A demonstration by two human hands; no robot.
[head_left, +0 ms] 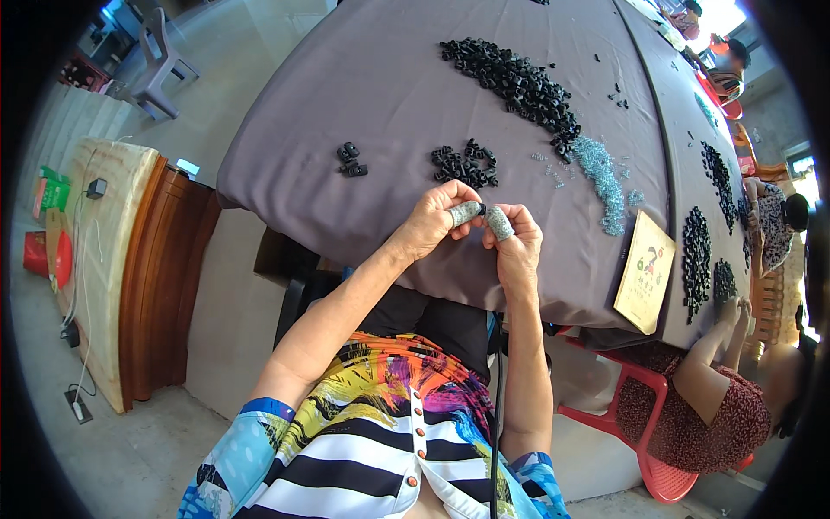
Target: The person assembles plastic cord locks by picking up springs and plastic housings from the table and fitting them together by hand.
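My left hand (443, 218) and my right hand (517, 246) meet just over the near edge of the cloth-covered table (346, 104). Each thumb wears a grey speckled wrap. Between the thumb tips is a small black plastic part (482, 209), pinched by my left hand. The right fingers are closed right beside it; what they hold is hidden. Just beyond my hands lies a small heap of black plastic pieces (464, 164). Left of that sits a little cluster of black parts (351, 161). Farther off, a long pile of black pieces (519, 82) runs toward a heap of clear bluish springs (603, 182).
A tan printed booklet (645, 275) lies at the table's right side. Beyond it, another person (705, 381) sits on a red plastic chair (644, 424) near more black piles (696, 259). A wooden cabinet (164, 285) stands at left, and a grey chair (158, 69) behind it.
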